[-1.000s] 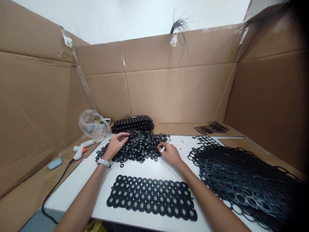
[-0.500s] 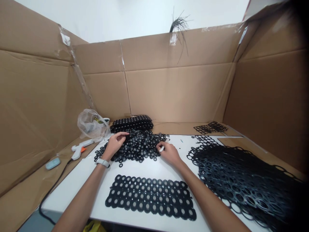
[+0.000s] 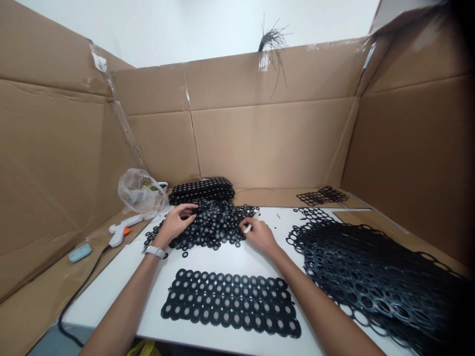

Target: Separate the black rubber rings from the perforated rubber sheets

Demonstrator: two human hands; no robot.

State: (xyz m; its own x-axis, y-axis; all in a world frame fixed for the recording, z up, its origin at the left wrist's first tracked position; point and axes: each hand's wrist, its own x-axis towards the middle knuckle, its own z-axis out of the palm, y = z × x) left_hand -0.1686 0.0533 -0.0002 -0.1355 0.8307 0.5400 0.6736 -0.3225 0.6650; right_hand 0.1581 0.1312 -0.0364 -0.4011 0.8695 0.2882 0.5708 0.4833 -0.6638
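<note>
A heap of small black rings (image 3: 217, 225) lies on the white table (image 3: 208, 258). My left hand (image 3: 176, 225), with a pale watch band at the wrist, rests at the heap's left side, thumb and fingers apart and nothing seen between them. At the right edge of the heap, my right hand (image 3: 259, 232) is closed around a white pen-like stick (image 3: 248, 228). Nearer to me lies a flat black panel (image 3: 230, 301) of joined discs with pale centres, in several rows.
Stacked black ring sheets (image 3: 363, 272) cover the right side. A folded dotted black stack (image 3: 202, 189) stands behind the heap. At left are a plastic bag (image 3: 139, 193), a glue gun (image 3: 119, 232) with its cord and a light-blue case (image 3: 80, 252). Cardboard walls (image 3: 267, 143) surround the table.
The thumb and fingers of my left hand have spread a little wider at the heap. My right hand has hardly moved and keeps the white stick.
</note>
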